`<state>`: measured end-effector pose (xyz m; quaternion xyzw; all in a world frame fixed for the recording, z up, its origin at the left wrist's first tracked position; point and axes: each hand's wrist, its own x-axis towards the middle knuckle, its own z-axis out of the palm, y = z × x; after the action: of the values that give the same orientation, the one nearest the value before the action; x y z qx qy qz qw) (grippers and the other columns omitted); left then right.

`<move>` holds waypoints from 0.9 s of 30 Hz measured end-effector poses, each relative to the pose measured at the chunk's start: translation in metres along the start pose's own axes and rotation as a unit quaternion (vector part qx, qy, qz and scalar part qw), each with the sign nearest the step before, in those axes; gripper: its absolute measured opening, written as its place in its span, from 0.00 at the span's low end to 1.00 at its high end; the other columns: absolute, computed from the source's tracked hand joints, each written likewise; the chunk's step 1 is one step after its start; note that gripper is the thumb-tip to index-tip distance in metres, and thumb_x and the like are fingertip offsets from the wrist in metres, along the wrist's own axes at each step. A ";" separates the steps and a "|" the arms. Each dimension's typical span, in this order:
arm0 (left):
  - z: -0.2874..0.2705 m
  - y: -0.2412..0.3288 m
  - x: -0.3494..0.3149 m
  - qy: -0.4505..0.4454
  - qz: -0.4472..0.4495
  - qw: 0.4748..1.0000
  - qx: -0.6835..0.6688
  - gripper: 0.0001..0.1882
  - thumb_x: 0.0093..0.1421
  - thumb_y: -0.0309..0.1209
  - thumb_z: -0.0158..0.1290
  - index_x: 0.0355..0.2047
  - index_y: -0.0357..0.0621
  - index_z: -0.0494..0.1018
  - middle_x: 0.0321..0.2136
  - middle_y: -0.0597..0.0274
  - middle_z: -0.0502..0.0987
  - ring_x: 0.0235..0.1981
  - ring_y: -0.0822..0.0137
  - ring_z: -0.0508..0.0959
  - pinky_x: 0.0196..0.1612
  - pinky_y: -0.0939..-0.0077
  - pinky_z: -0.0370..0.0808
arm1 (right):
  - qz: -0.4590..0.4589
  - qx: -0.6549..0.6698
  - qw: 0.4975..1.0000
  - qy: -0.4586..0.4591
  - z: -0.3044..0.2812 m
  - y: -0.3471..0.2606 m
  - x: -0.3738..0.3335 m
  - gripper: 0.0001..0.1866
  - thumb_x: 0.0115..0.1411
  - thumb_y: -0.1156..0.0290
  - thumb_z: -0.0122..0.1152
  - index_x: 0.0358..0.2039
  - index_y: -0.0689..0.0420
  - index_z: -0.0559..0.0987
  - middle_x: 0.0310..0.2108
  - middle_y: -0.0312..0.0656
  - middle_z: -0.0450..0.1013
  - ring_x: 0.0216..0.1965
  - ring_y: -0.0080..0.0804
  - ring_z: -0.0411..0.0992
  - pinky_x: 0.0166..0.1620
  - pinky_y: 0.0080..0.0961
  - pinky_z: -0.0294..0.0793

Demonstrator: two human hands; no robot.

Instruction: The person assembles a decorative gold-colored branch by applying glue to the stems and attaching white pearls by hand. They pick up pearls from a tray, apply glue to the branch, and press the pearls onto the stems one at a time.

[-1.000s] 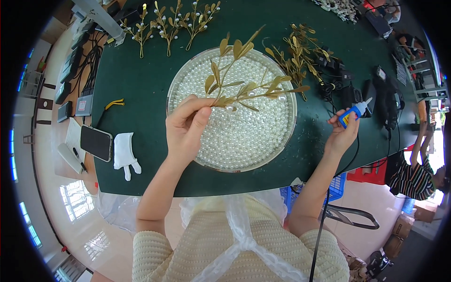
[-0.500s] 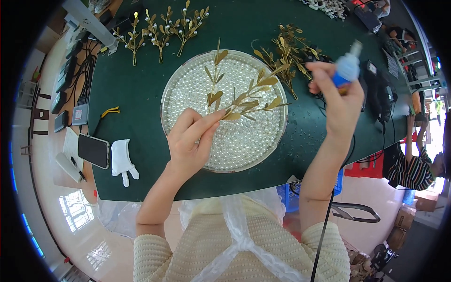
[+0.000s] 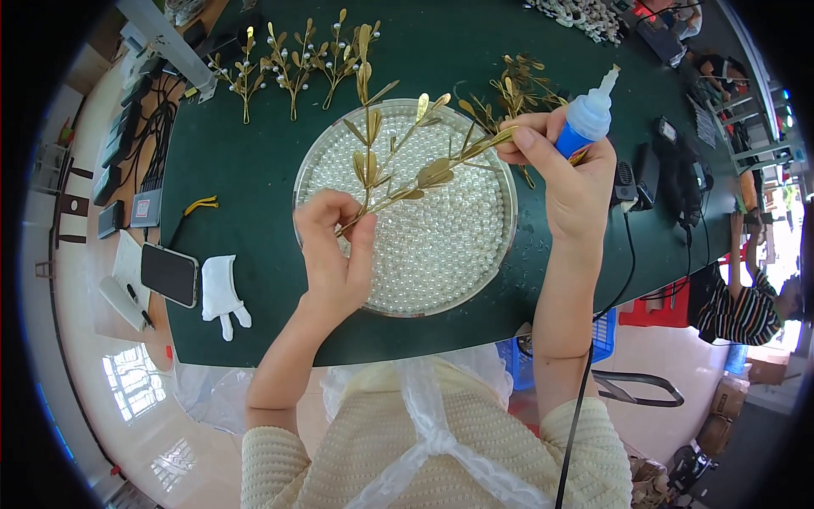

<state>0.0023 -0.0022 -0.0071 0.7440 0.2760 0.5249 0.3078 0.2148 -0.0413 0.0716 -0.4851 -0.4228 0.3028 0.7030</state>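
Note:
My left hand (image 3: 333, 250) pinches the lower stem of a gold leaf branch (image 3: 435, 173) between thumb and fingertips. The branch fans out over a round tray (image 3: 298, 180) filled with white pearl beads (image 3: 441, 254). My right hand (image 3: 566, 174) is closed around a blue glue bottle (image 3: 587, 119) with a pale nozzle pointing up and away. Its thumb and forefinger also grip the tip of the branch's right-hand twig. No pearls show on the held branch.
Gold sprigs with pearls (image 3: 292, 72) lie at the back left. Bare gold branches (image 3: 519, 89) lie behind my right hand. A phone (image 3: 169, 273) and a white glove (image 3: 220, 293) rest at the left. Black devices with cables (image 3: 678, 182) stand on the right.
My right hand has come left and its fingers have taken the twig tip, the glue bottle still in its grip. The branch has turned and spread, its stem lower in my left hand.

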 end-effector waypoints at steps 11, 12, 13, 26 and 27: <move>-0.009 0.006 0.015 -0.185 -0.450 0.800 -0.352 0.07 0.61 0.31 0.40 0.32 0.40 0.61 0.15 0.73 0.55 0.15 0.82 0.53 0.18 0.88 0.50 | -0.050 -0.020 0.998 -0.027 0.004 0.000 -0.008 0.09 0.47 0.85 0.56 0.21 0.60 0.65 0.27 0.50 0.73 0.24 0.29 0.73 0.30 0.24 0.76; -0.010 0.007 0.016 -0.210 -0.471 0.775 -0.366 0.08 0.61 0.32 0.41 0.31 0.40 0.63 0.15 0.74 0.55 0.14 0.83 0.52 0.17 0.88 0.49 | -0.056 -0.020 0.998 -0.035 0.003 0.001 -0.008 0.09 0.47 0.85 0.56 0.21 0.61 0.65 0.27 0.51 0.73 0.24 0.30 0.73 0.29 0.24 0.76; -0.010 0.006 0.017 -0.234 -0.491 0.749 -0.379 0.09 0.61 0.33 0.42 0.29 0.40 0.65 0.14 0.75 0.55 0.14 0.84 0.52 0.16 0.88 0.48 | -0.061 -0.020 0.997 -0.042 0.003 0.002 -0.009 0.09 0.47 0.85 0.57 0.21 0.61 0.65 0.27 0.51 0.73 0.24 0.30 0.74 0.29 0.23 0.76; -0.002 0.001 0.005 -0.101 -0.411 0.859 -0.288 0.09 0.63 0.31 0.37 0.29 0.40 0.62 0.12 0.75 0.52 0.12 0.83 0.50 0.15 0.86 0.47 | -0.004 0.000 1.000 0.027 -0.024 0.010 -0.025 0.16 0.54 0.69 0.51 0.41 0.60 0.61 0.25 0.40 0.66 0.17 0.14 0.58 0.19 0.10 0.57; -0.002 0.001 0.005 -0.089 -0.401 0.868 -0.280 0.09 0.63 0.31 0.37 0.29 0.39 0.62 0.12 0.75 0.52 0.12 0.83 0.50 0.15 0.86 0.47 | -0.010 0.002 1.000 -0.005 -0.027 0.017 -0.029 0.15 0.56 0.68 0.44 0.42 0.61 0.60 0.28 0.44 0.66 0.17 0.15 0.57 0.19 0.11 0.58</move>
<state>0.0023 0.0008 -0.0027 0.4949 0.3637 0.3433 0.7106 0.2250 -0.0708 0.0429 -0.4774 -0.4307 0.2991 0.7051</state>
